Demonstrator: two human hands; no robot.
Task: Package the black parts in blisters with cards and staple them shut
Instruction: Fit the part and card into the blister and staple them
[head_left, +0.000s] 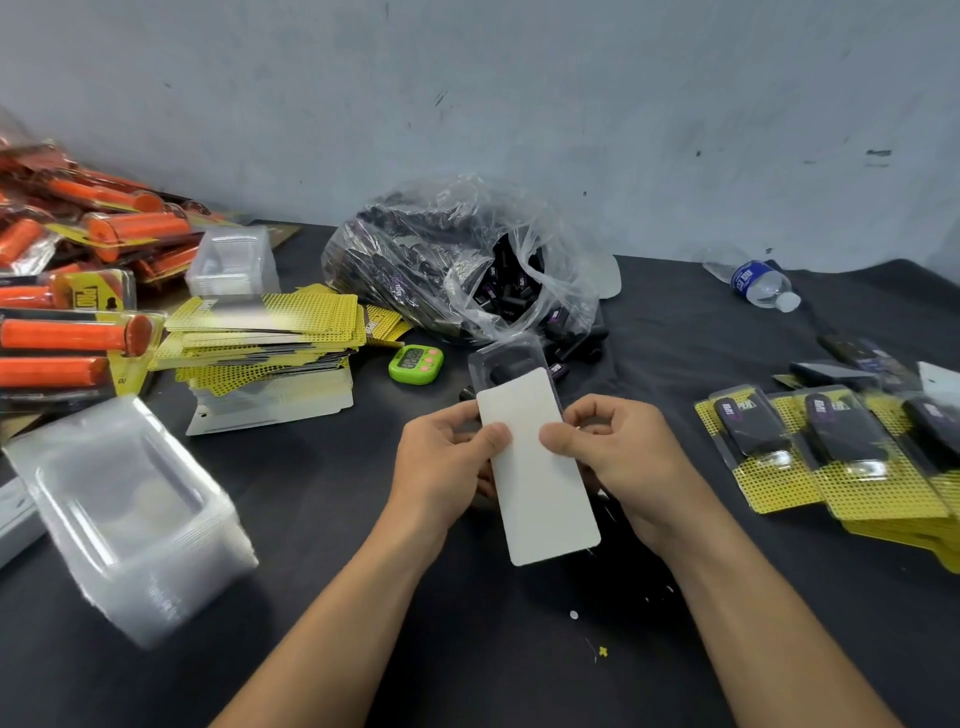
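Observation:
In the middle of the table, both my hands hold a card, white back up, lying over a clear blister. A black part shows in the blister's far end, beyond the card. My left hand pinches the card's left edge, thumb on top. My right hand pinches the right edge the same way. A clear plastic bag full of black parts lies open behind them. No stapler is in view.
Yellow dotted cards are stacked at left, with stacks of empty clear blisters nearer and left. Orange-handled packs pile at far left. A green timer sits mid-table. Finished packs lie at right, a water bottle behind.

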